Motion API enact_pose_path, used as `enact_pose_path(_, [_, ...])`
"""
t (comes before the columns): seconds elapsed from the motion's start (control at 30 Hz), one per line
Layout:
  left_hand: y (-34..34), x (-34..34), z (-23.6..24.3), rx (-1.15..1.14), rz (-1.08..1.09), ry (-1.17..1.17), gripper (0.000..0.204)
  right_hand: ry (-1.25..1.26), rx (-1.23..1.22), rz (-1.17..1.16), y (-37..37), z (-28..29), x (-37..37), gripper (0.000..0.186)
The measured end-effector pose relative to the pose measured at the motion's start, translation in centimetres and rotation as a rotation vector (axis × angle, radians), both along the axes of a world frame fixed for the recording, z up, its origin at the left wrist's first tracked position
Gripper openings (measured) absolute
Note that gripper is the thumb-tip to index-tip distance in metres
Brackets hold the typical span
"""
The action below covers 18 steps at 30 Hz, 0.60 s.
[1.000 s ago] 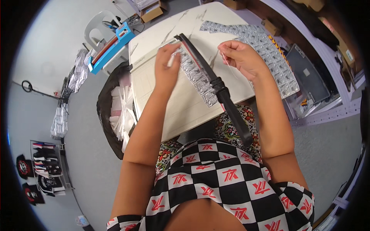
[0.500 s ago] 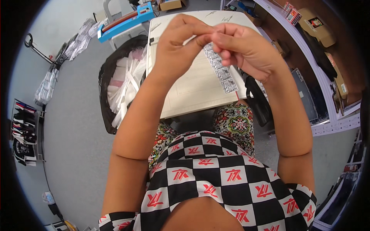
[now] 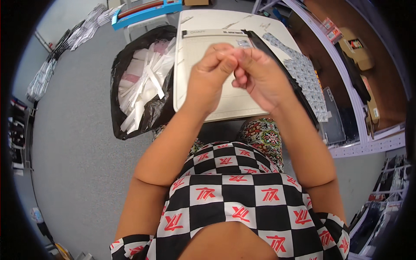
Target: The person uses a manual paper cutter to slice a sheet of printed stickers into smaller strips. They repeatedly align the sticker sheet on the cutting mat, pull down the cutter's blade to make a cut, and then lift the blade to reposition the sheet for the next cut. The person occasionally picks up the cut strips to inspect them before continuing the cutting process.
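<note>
My left hand (image 3: 210,78) and my right hand (image 3: 260,78) meet at pinched fingertips above a cream paper cutter (image 3: 234,104); whatever they grip is hidden and slightly blurred. The cutter has a black arm (image 3: 256,38) along its right side, partly behind my right hand and forearm. A small piece of printed sheet (image 3: 242,43) shows just beyond my fingers. The cutter rests on a white marble-patterned table (image 3: 208,19). To the right of it lie grey printed sticker sheets (image 3: 310,91).
A black bag (image 3: 121,99) of white and pink paper offcuts sits left of the table. Behind it a blue machine (image 3: 147,11) rests on a white chair. Shelving (image 3: 359,125) with cardboard pieces (image 3: 355,47) stands at the right, and bundles of silvery sheets (image 3: 82,32) line the left wall.
My hands, apart a second ago with a thin strip in the right, have come together at the fingertips. Since half a second ago they have moved lower in view.
</note>
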State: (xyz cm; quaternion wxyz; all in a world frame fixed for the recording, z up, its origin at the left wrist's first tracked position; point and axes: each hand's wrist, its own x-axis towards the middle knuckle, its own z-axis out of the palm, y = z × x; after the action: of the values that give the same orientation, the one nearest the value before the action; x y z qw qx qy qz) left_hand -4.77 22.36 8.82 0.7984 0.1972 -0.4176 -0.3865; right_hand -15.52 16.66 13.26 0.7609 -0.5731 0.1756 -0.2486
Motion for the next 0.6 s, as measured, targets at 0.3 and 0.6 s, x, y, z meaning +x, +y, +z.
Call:
enact_pose_path(0.3, [3.4,2.3,-4.0,0.179,-0.067,0.149,0.018,0.09,0.195,0.072,2.4,-5.4,3.3,0.033])
enact_pose_path(0.6, [4.2,8.6,-8.5,0.37,0.363,-0.033,0.01,0.278,0.095,-0.014,1.6,-7.5,0.5,0.016])
